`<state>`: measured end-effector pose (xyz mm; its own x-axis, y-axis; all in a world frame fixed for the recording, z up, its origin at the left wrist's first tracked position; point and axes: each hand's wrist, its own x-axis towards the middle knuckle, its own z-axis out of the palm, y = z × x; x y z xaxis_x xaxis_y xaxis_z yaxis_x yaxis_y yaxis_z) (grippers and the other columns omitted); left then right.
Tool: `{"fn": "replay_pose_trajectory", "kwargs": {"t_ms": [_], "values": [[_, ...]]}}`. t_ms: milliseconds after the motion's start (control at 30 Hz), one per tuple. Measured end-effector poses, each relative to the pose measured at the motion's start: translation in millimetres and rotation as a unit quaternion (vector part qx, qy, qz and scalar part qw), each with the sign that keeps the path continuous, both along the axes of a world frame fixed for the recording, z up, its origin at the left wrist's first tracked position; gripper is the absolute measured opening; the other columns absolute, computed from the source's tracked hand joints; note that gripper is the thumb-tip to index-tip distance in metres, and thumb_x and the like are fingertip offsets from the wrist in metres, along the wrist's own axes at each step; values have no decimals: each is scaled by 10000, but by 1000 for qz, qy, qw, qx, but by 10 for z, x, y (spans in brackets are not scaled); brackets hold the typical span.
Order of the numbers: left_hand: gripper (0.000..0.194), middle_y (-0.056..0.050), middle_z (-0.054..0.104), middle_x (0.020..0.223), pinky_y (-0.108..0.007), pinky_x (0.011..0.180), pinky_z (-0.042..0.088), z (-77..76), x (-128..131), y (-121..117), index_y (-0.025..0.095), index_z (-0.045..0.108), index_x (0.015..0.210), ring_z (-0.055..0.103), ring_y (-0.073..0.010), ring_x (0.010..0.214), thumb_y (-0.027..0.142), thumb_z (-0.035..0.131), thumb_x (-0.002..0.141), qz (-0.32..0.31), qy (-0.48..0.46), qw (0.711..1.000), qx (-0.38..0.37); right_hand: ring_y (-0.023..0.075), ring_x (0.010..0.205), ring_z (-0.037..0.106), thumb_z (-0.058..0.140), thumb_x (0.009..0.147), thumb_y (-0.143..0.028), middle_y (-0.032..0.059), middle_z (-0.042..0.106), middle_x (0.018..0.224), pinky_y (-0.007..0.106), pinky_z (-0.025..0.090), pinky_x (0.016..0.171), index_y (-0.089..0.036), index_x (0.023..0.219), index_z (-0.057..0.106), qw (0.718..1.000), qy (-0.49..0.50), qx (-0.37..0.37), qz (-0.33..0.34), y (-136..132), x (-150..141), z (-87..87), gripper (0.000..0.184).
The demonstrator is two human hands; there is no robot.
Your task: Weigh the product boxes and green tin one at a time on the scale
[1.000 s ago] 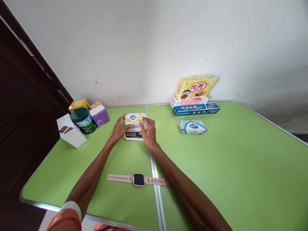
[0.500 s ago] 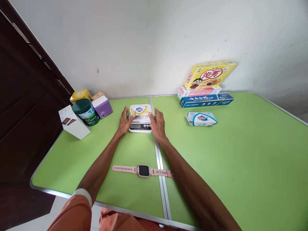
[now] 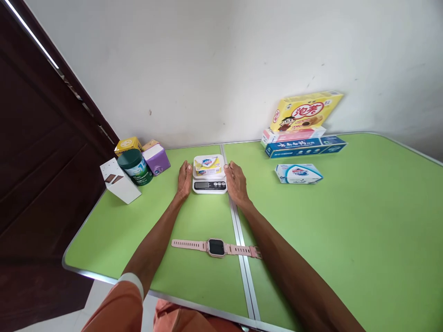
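Observation:
A small yellow and white soap box (image 3: 208,164) lies on top of a white kitchen scale (image 3: 209,185) at the middle back of the green table (image 3: 346,230). My left hand (image 3: 183,180) rests flat on the table just left of the scale, fingers stretched out, holding nothing. Just right of the scale my right hand (image 3: 237,182) lies the same way, fingers extended and empty. Neither hand touches the soap box.
A pink smartwatch (image 3: 216,247) lies flat near the front. At the back left stand a white box (image 3: 119,180), a green can (image 3: 134,167), a yellow box (image 3: 127,145) and a purple box (image 3: 156,158). Stacked boxes (image 3: 304,133) and a blue-white soap box (image 3: 299,174) sit right.
Both hands let go of the soap box, leaving it on the scale, and moved out to rest on the table on either side.

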<state>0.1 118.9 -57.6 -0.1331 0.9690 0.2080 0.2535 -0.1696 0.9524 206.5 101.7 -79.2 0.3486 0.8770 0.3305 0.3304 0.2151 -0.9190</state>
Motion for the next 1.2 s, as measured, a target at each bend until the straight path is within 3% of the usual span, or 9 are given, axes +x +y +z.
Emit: {"fn": "replay_pose_trajectory", "kwargs": {"t_ms": [333,567,800,1200], "values": [[886,-223,566,1690,-507,1364,389,145,22,-112,170,509,1655,525,-362,1607,808,485,1041,-12,35,999,-13,378,1254,674,362,992,-899,244,729,1317,597,530,1161,-154,1365,723,1000,-23,-1,-2,-42,35,19,908],[972,-243,521,1703,-557,1298,474,146,39,-139,184,459,1676,562,-393,1565,821,638,964,-41,4,999,-19,345,1142,695,347,979,-931,203,757,1203,556,562,1083,-194,1232,746,999,-28,18,-9,-48,39,17,876],[1021,-253,504,1706,-562,1298,472,160,50,-162,191,452,1676,548,-408,1572,856,658,930,-45,10,999,-26,331,1084,686,316,1000,-913,166,764,1100,522,564,1028,-238,1068,731,998,-52,35,-6,-56,52,36,795],[990,-268,461,1713,-573,1291,478,83,64,-126,186,404,1679,535,-395,1575,759,722,937,-56,1,998,-8,367,1168,700,340,983,-926,223,770,1234,574,535,1101,-202,1162,750,999,-40,26,-8,-56,74,12,851]]}}
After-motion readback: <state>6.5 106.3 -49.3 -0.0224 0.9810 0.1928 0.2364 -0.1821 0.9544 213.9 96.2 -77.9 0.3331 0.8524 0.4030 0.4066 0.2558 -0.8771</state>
